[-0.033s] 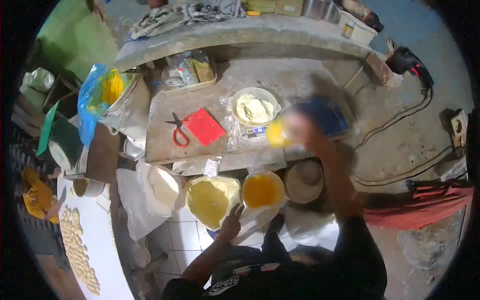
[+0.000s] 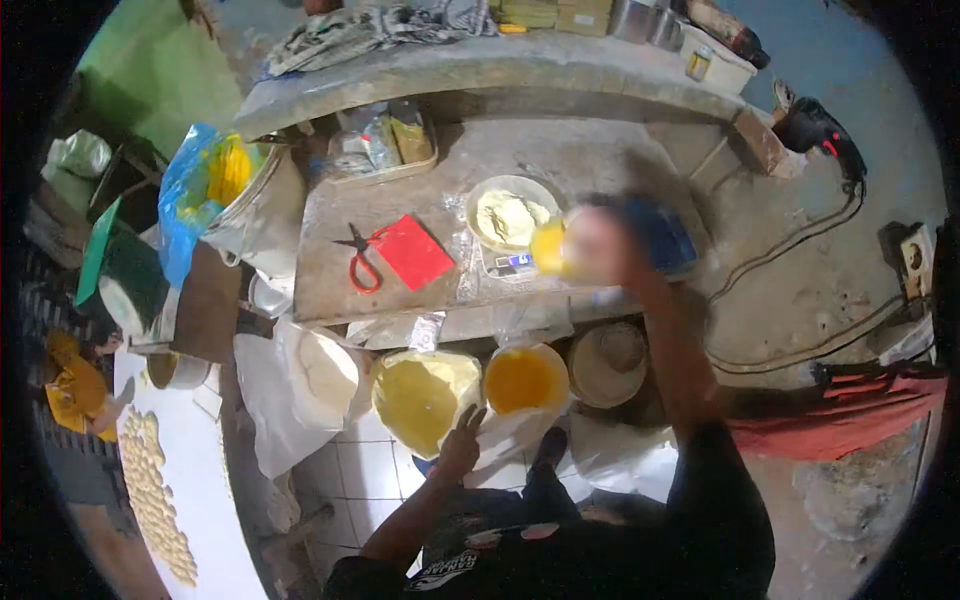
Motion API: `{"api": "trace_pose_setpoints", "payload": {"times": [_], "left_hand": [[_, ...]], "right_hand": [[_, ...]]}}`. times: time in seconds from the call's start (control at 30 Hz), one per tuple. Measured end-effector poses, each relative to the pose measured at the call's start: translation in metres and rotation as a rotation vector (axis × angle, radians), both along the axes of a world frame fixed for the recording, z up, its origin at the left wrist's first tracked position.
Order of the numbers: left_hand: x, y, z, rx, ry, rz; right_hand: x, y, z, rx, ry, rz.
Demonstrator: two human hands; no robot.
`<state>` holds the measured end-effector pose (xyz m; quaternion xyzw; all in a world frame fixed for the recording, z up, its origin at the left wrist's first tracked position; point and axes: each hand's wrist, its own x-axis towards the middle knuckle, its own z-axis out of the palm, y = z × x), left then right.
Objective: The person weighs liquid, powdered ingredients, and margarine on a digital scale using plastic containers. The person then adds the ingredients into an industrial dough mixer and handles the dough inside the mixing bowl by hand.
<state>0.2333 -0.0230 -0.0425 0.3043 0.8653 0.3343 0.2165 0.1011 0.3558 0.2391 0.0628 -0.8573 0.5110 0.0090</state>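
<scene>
Fingers of the left hand point(image 2: 460, 448) were stretched out, slightly apart, at the rim of a lined tub point(image 2: 459, 372), apparently resting there for support; those of the right hand point(image 2: 598, 245) were blurred, and their grip on the yellow object point(image 2: 549, 250) could not be told. That object was just right of a bowl point(image 2: 486, 238) of pale powder point(image 2: 505, 216), which sat on a scale point(image 2: 498, 267), presumably to show its weight. Scissors point(image 2: 359, 245) and a red packet point(image 2: 414, 252) lay together to the left, likely kept within reach. The bench point(image 2: 570, 150) was grey, worn and dusted white; the floor point(image 2: 365, 470) was tiled. Far left, small pale pieces point(image 2: 155, 495) covered part of a white table point(image 2: 215, 500), a person in orange point(image 2: 75, 390) beside it
</scene>
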Motion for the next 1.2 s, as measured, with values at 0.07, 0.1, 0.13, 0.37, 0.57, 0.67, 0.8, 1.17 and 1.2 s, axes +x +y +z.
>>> {"api": "trace_pose_setpoints", "payload": {"times": [0.07, 0.1, 0.13, 0.37, 0.57, 0.67, 0.8, 1.17, 1.2], "left_hand": [[-0.001, -0.005, 0.012, 0.065, 0.068, 0.030], [-0.002, -0.010, 0.019, 0.048, 0.069, 0.069], [-0.003, -0.012, 0.023, 0.036, 0.070, 0.096], [0.006, -0.035, 0.009, 0.061, 0.102, 0.192], [0.013, -0.038, 0.016, 0.003, -0.039, 0.146], [0.015, -0.041, 0.018, 0.107, 0.028, 0.124], [0.013, -0.036, 0.023, 0.064, -0.012, 0.079], [0.008, -0.028, 0.026, 0.083, 0.094, 0.080], [0.010, -0.032, 0.028, 0.076, 0.108, 0.099]], "right_hand": [[-0.048, 0.002, -0.013, 0.018, -0.053, -0.159], [-0.066, -0.004, -0.012, 0.018, -0.053, -0.141], [-0.078, -0.009, -0.009, 0.267, 0.062, -0.175], [-0.131, -0.030, -0.020, 0.845, 0.071, -0.076], [-0.134, -0.025, -0.061, 0.722, 0.218, -0.019], [-0.122, -0.035, -0.048, 0.621, 0.162, -0.102], [-0.105, -0.026, -0.021, 0.551, 0.125, -0.287], [0.014, 0.026, -0.100, 0.263, 0.214, -0.486], [0.027, 0.012, -0.095, 0.217, 0.172, -0.448]]}}
